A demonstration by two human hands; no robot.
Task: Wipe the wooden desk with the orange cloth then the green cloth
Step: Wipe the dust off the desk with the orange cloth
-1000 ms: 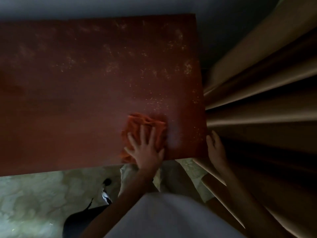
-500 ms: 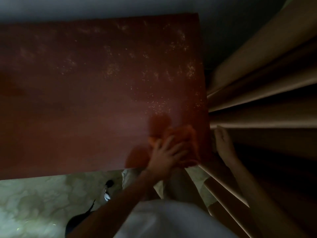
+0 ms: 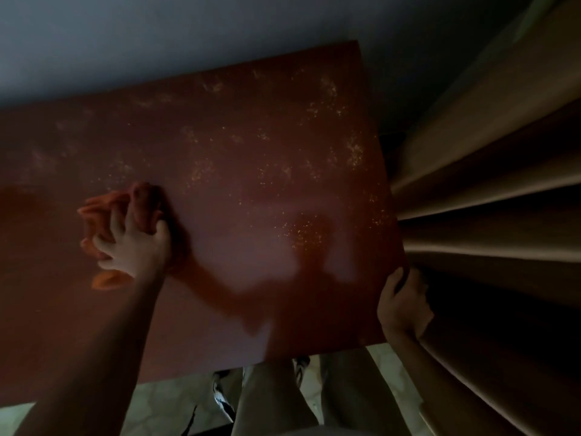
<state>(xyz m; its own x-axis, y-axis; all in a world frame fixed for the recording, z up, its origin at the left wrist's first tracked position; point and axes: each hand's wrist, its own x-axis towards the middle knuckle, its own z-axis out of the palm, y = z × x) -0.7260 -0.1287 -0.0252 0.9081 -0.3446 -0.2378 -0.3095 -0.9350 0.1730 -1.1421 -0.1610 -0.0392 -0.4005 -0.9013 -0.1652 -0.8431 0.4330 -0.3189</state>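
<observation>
The dark reddish wooden desk (image 3: 251,190) fills the middle of the head view, with pale dust specks across its far and right parts. My left hand (image 3: 135,243) presses down on the crumpled orange cloth (image 3: 97,212) on the desk's left-middle area, fingers spread over it. At the desk's right edge near the front corner, my right hand (image 3: 402,300) curls its fingers around that edge. No green cloth is in view.
Beige curtain folds (image 3: 490,184) hang close along the desk's right side. A grey-blue wall (image 3: 188,33) runs behind the desk. Below the front edge are my legs (image 3: 283,401) and a pale patterned floor (image 3: 163,401).
My left hand has swept the orange cloth from the front right corner leftward and farther in. My right hand stayed at the right edge, now gripping it. The view shifted.
</observation>
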